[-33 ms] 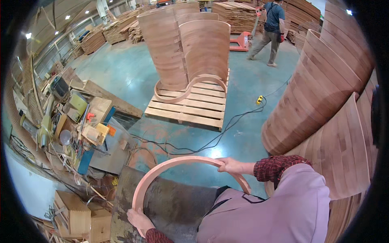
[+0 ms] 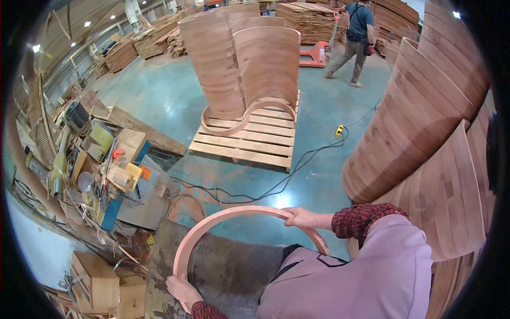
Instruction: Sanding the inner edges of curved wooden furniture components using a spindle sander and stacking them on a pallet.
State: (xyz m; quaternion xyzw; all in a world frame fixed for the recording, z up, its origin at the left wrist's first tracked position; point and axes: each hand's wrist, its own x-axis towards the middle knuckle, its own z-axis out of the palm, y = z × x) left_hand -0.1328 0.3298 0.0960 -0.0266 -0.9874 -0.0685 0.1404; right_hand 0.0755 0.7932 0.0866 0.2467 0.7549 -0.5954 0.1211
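Note:
A curved wooden strip (image 2: 212,218), bent into a wide arc, is held in front of me over the dark worn tabletop (image 2: 228,266). My left hand (image 2: 182,291) is closed round its lower left end. Farther up and to the right, my right hand (image 2: 300,217) grips the strip along its upper right stretch, fingers wrapped over the edge. Beyond that hand the strip's right end comes down close to my apron. My palms and part of the strip's near side are hidden.
Tall curved wood panels (image 2: 268,58) and an S-shaped strip stand on a pallet (image 2: 241,146). Black cable (image 2: 265,194) crosses the floor to a yellow socket block (image 2: 339,131). Curved panels (image 2: 414,117) lean at right. A cluttered bench (image 2: 133,186) is left. A person (image 2: 357,42) stands by a red pallet jack (image 2: 317,55).
Almost nothing differs. The view has shifted very slightly, and both hands keep their hold on the curved strip.

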